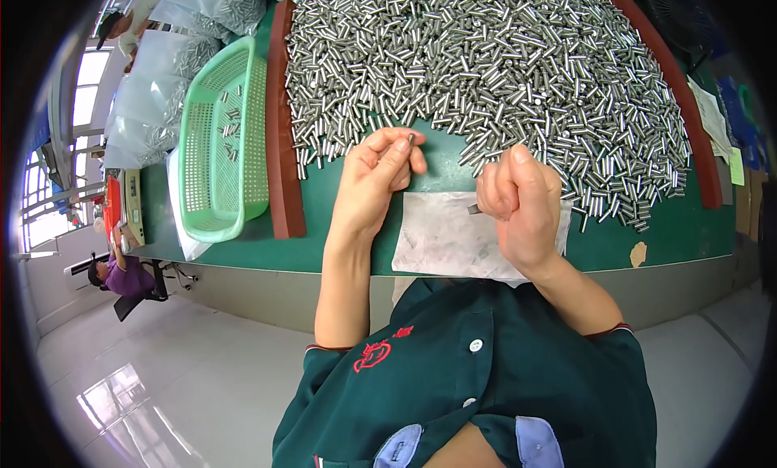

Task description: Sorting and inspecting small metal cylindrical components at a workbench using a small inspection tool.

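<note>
My left hand (374,175) is closed, with a short steel pin (411,139) pinched upright between thumb and fingertips. To its right, my right hand (522,201) is curled into a fist, thumb on top. A small grey metal end (474,210) pokes out from under its fingers; the rest of that piece is hidden. Below and between the hands lies a smudged white sheet (437,235). Just beyond them spreads a broad heap of loose steel pins (486,63), its nearest edge close to both hands.
Red-brown wooden bars (283,136) border the heap on the green table (340,254). Left of it stands a green plastic basket (193,177) with several pins inside. Clear bags of metal parts (146,96) sit farther left. A person in purple (131,278) sits in the background.
</note>
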`<state>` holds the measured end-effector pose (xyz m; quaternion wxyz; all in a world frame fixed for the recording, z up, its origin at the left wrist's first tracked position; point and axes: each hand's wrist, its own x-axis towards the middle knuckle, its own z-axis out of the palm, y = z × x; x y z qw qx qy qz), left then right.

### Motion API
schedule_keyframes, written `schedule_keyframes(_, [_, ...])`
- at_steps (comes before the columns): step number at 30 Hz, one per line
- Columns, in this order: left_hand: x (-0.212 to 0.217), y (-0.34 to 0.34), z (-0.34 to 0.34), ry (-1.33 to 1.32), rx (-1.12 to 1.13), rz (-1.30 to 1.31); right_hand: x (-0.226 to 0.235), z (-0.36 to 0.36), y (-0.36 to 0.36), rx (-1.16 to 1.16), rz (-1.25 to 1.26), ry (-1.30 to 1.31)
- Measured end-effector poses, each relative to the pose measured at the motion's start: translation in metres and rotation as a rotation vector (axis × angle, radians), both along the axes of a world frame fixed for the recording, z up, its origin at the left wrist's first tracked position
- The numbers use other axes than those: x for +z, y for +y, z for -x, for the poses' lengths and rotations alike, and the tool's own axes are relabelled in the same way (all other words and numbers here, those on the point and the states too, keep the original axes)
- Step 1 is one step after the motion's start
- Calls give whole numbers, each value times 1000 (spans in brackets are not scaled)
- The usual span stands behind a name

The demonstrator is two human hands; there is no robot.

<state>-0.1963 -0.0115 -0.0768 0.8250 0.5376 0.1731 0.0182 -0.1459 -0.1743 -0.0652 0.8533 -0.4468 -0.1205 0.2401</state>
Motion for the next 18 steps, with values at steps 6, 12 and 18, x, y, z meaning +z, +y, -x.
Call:
schedule_keyframes(6, [23, -45, 25, 62, -148, -973, 1, -3, 0, -12, 2, 1])
schedule_keyframes(12, [8, -57, 34, 49, -213, -1312, 1, -2, 0, 6, 4, 0])
schedule_keyframes(18, [3, -60, 33, 21, -179, -1359, -4, -5, -4, -38, -127, 51])
